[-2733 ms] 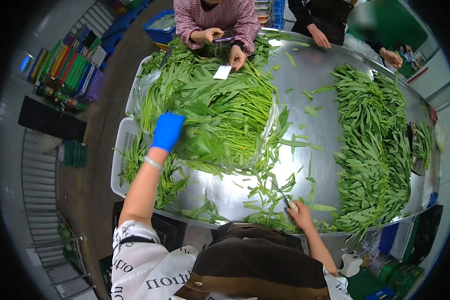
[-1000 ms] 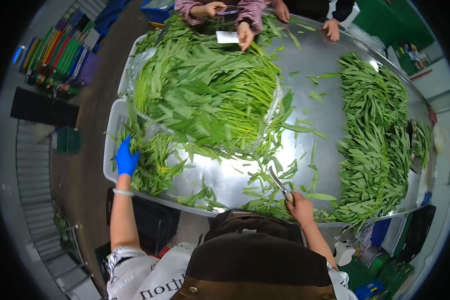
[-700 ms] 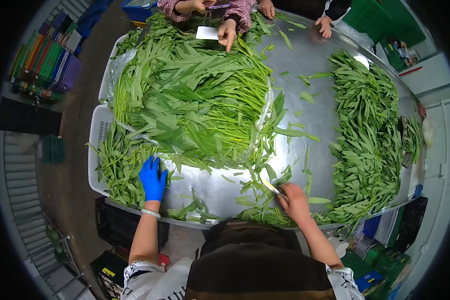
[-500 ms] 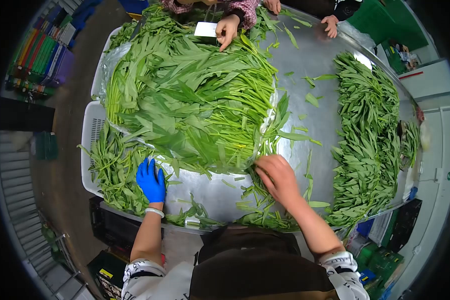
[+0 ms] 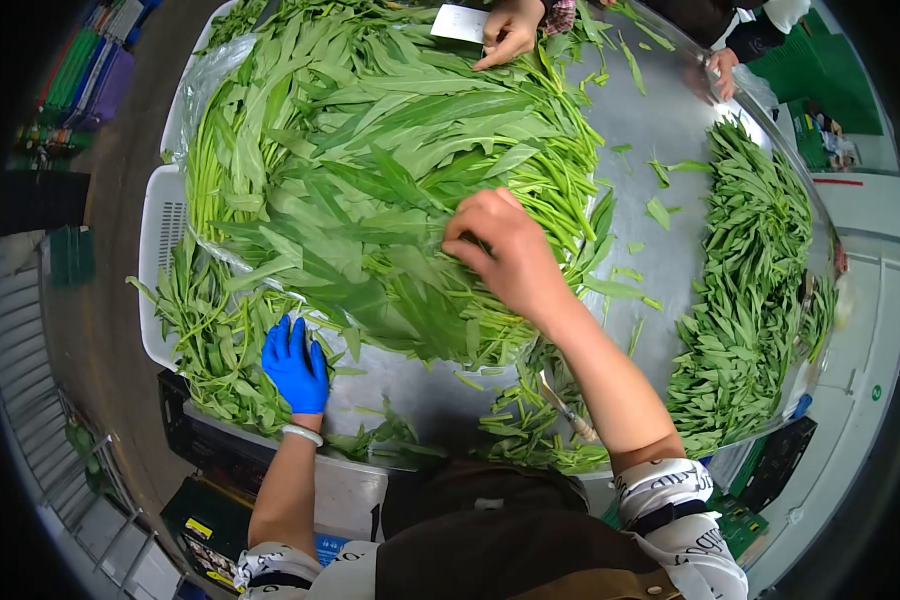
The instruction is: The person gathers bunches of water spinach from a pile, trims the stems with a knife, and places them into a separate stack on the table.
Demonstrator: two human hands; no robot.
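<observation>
A large pile of leafy green stems [image 5: 370, 200], with long pointed leaves, covers the middle of the metal table. My left hand [image 5: 295, 368], in a blue glove, lies with fingers spread on loose greens [image 5: 205, 340] at the pile's near left. Bare and curled, my right hand [image 5: 502, 245] is over the middle of the pile, thumb and fingers drawn together among the leaves. Whatever is between those fingertips is hidden; leaves below it are blurred. Near my right forearm, a thin tool with a pale handle [image 5: 580, 427] lies among cut stem pieces [image 5: 520, 425].
A second row of greens [image 5: 750, 280] lies along the right of the metal table [image 5: 650, 130]. White baskets [image 5: 155, 235] stand at the left. Across the table, a co-worker's hand [image 5: 512, 35] is beside a white card [image 5: 458, 22]; another person's hand [image 5: 722, 78] rests at the far edge.
My right hand has moved up from the pile's near right edge to over its middle. My left hand stays on the loose greens. The view has shifted, and the pale-handled tool now shows.
</observation>
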